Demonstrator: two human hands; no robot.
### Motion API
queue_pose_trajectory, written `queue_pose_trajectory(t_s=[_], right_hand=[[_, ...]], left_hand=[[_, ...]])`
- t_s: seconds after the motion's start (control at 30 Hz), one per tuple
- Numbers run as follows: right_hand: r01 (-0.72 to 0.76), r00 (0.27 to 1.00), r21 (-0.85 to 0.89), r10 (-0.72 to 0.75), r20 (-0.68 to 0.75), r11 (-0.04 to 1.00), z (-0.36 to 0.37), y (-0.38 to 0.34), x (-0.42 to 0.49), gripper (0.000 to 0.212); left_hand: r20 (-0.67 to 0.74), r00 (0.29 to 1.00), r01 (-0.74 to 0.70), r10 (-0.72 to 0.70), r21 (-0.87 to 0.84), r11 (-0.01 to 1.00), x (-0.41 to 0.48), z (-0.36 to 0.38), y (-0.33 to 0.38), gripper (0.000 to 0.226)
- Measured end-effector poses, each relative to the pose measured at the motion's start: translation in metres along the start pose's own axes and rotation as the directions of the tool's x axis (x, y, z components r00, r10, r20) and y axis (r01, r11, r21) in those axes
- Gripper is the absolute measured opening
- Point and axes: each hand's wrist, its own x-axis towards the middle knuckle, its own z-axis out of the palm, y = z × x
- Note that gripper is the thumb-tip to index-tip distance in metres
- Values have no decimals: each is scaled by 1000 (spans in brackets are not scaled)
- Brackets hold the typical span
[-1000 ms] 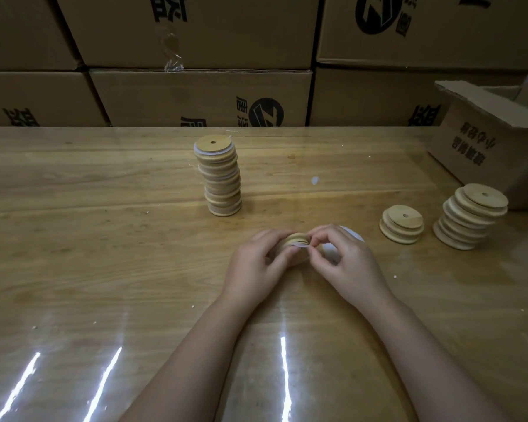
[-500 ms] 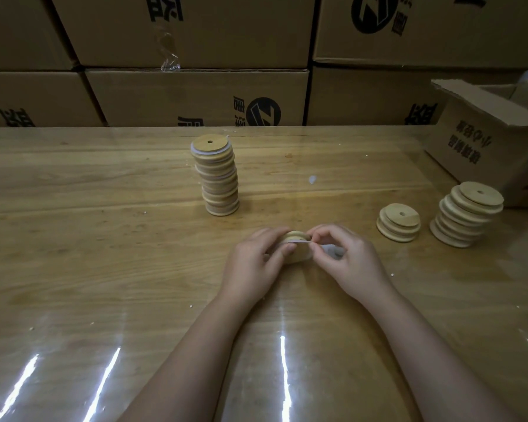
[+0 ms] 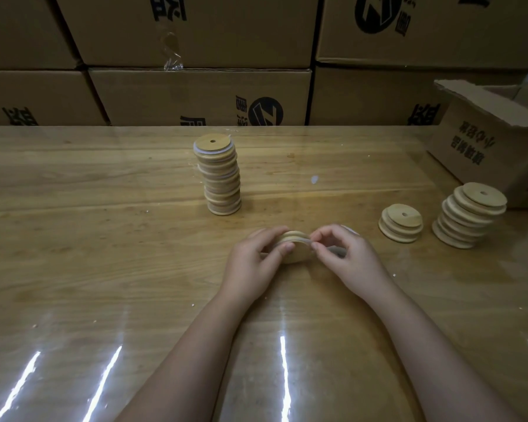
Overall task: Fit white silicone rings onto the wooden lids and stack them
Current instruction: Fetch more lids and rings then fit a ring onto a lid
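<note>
Left hand [image 3: 253,263] gripping the lid [image 3: 294,254], I see it on edge at the worktop [image 3: 104,239] centre, broad face toward the near edge, right hand [image 3: 345,254] pinching the white ring [image 3: 304,239] at its right rim

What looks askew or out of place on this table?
The tall stack of ringed lids is ragged, lids offset, a white ring bulging out at its top. The far-right stack leans stepwise toward the open box. A white scrap lies loose.
</note>
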Motion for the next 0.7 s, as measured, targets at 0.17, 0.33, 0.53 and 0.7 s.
queue_pose_trajectory(t_s=[0.17,0.33,0.53,0.7], right_hand=[[24,1000,-7,-24,14,1000,-1,-2,-2,25],[228,968,-221,-246,-56,948,2,-11,-4,14],[180,983,-134,-184,-22,975,1,-12,-4,12],[121,992,-122,-124,-18,985,-2,-10,-4,10]], left_hand=[[34,998,48,-45,-81,996,1,2,-2,26],[15,1000,-4,4,12,1000,0,3,-2,25],[11,998,-61,61,12,998,2,0,-2,24],[1,998,63,-64,-149,987,2,-1,-2,26]])
